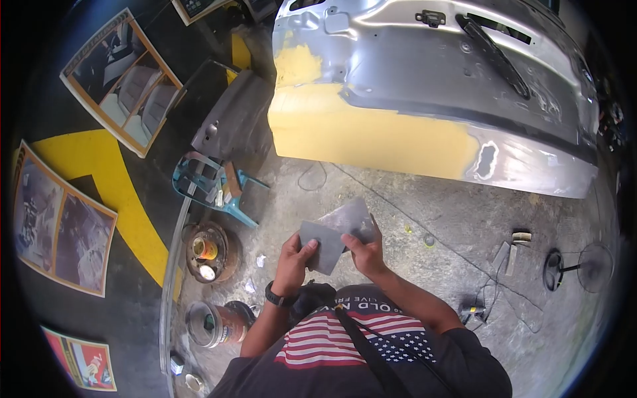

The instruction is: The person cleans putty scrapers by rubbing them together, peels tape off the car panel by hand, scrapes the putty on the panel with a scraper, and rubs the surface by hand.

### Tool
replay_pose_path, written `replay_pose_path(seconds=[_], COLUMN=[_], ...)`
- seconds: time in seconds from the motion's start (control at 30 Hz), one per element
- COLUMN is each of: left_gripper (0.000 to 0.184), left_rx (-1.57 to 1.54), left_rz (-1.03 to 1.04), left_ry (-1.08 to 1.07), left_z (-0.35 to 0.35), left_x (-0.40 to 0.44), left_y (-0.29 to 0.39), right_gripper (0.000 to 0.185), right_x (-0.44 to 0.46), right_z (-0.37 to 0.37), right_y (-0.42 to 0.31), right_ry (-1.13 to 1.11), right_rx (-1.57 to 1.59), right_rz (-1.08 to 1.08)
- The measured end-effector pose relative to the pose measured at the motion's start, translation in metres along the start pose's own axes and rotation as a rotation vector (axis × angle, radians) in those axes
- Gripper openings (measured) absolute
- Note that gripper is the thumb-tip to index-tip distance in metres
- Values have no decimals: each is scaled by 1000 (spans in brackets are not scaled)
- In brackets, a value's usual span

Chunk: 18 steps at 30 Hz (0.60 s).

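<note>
Floor: rough, stained grey concrete [411,252].
Wall, left: smooth black-painted wall [133,318] with broad yellow bands.
Panel, ahead: large silver-grey bare-metal vehicle panel [424,99], ribbed and pierced by slots, spanning much of the space ahead. Its lower part bears a matte pale-yellow coat [371,132]; a slim black bar [494,56] sits higher up.
Garment: black cotton T-shirt [298,371] printed with red-white stripes and white stars on blue; "OLD NA" and "LIVE FRE" legible, a dark strap crossing.
Panel, secondary: dark grey vehicle panel [235,109] near the wall.
Posters: orange-bordered photo poster [123,79], heading too blurred to read surely; second orange-bordered poster [63,219] below it.
Seat: turquoise plastic seat [242,215] bearing a brown block [232,179] and small pieces.
Containers: rusty round metal stand [225,255] carrying an open tin [204,249], yellowish inside; translucent bucket [199,324] beside it, label unreadable.
Cable: thin dark cable [378,192] trailing across the floor.
Hands: left hand [292,262], black wristwatch [282,298], grips a flat grey rectangular sheet [325,252]; right hand [367,252] grips a lighter grey sheet [352,215]. The sheets overlap before the torso, over the floor.
Tool: yellow-and-black corded tool [473,312], on the floor, right.
</note>
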<state>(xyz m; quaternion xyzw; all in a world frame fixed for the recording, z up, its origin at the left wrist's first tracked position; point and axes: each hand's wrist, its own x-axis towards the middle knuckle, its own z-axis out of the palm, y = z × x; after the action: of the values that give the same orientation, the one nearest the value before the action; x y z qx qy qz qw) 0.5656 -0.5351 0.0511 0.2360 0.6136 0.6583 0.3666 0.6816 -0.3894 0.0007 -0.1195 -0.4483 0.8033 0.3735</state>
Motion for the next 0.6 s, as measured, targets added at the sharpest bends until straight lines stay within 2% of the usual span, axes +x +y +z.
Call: replay_pose_path(seconds=[0.03,0.17,0.23,0.37,0.47,0.53,0.6], left_gripper=[32,34,32,30,29,29,29], left_rx=[55,34,-9,-65,-121,-175,-164], left_rz=[44,32,35,-48,-68,-105,-101], left_ry=[-16,14,-1,-32,-30,-65,-90], left_z=[2,16,17,13,14,10,4], left_x=[-1,-8,-9,-11,-10,-7,-4], left_y=[0,14,14,9,10,10,9], right_gripper=[37,34,34,36,38,35,35], right_x=[-3,-7,-8,-13,-15,-12,-13], right_z=[3,15,20,23,16,17,16], right_y=[-11,-24,-25,-31,-37,-44,-43], right_ry=[-23,25,73,105,-6,-117,-126], right_rx=[-72,-33,-7,-43,-221,-383,-404], right_rz=[26,50,-97,-161,-118,-225,-215])
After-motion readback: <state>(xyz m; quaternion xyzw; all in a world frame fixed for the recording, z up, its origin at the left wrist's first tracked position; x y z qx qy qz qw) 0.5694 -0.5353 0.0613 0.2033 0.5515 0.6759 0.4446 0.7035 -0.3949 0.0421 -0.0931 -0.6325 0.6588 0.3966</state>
